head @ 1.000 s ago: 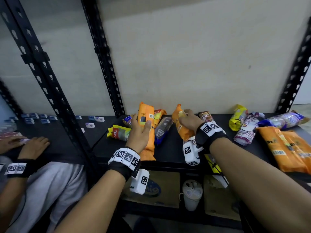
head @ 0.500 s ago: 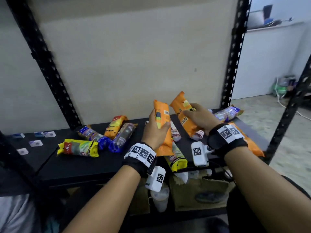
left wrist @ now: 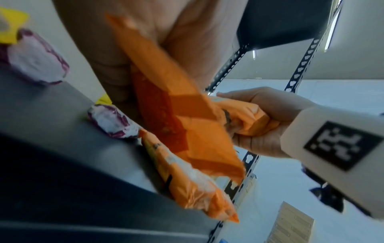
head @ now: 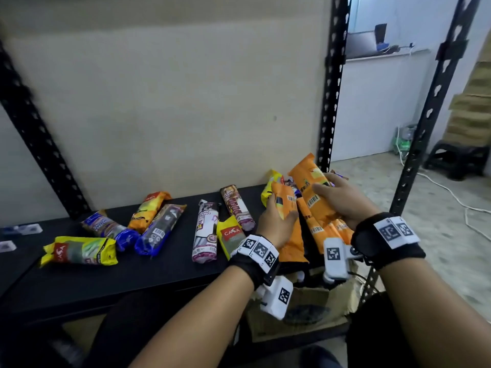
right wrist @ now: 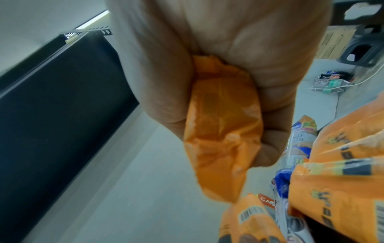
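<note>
Each hand grips an orange packet over the right end of the black shelf (head: 106, 277). My left hand (head: 276, 221) is wrapped round one orange packet (head: 285, 205), seen from below in the left wrist view as the orange packet (left wrist: 170, 102) under my left hand (left wrist: 116, 54). My right hand (head: 342, 200) grips a second orange packet (head: 308, 181), held higher and tilted; the right wrist view shows my right hand (right wrist: 239, 49) curled round this orange packet (right wrist: 220, 123). More orange packets (head: 326, 229) lie beneath both hands.
Along the shelf lie a yellow packet (head: 79, 251), a blue packet (head: 109, 229), an orange-yellow packet (head: 148, 208), a dark blue packet (head: 162, 229), a white-purple packet (head: 204, 232), a yellow-green packet (head: 231, 235) and a brown packet (head: 236, 205). Black uprights (head: 332, 88) frame the shelf; a cardboard box (head: 300, 314) sits below.
Both hands, each with its orange packet, have moved right along the shelf to its right end and lowered onto the pile of orange packets there. The head view has swung right.
</note>
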